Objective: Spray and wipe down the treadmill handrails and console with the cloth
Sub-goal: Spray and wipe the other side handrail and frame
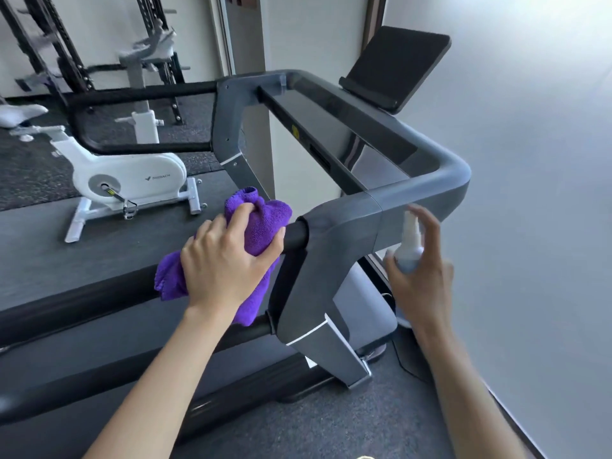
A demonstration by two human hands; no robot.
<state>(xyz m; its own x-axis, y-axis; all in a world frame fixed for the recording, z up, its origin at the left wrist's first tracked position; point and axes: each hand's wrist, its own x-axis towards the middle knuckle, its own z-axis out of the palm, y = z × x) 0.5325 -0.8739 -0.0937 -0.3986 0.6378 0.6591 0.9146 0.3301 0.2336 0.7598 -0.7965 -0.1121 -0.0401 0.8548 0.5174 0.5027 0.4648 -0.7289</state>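
Left hand (pixel 225 260): you've got it curled over the bunched cloth (pixel 255 226), fingers and thumb wrapped round, pressing it onto the near rail (pixel 296 238). Wrapping lets the cloth cover the bar's top and sides in one pass.
Cloth: purple, wadded, draped on the black rail just short of the grey corner joint (pixel 334 226); a tail hangs down behind your wrist.
Right hand (pixel 420 270): closed round the bottle (pixel 409 250), forefinger up over the nozzle, so you look set to spray. Nozzle direction is blurred, can't tell.
Bottle: small, pale, upright, held beside the joint, near the grey handrail (pixel 427 193) you'd likely wet next.
Console (pixel 331 127): glossy black panel, well apart from both hands; no sign of wiping there yet, by my guess.
Screen (pixel 397 67): dark, tilted, at the far corner.
Stage: probably early to middle, rail being wiped, console left.
Background: white bike (pixel 132 180) and rack (pixel 49 44) beyond the belt.
Risk: spray drifting onto the screen.
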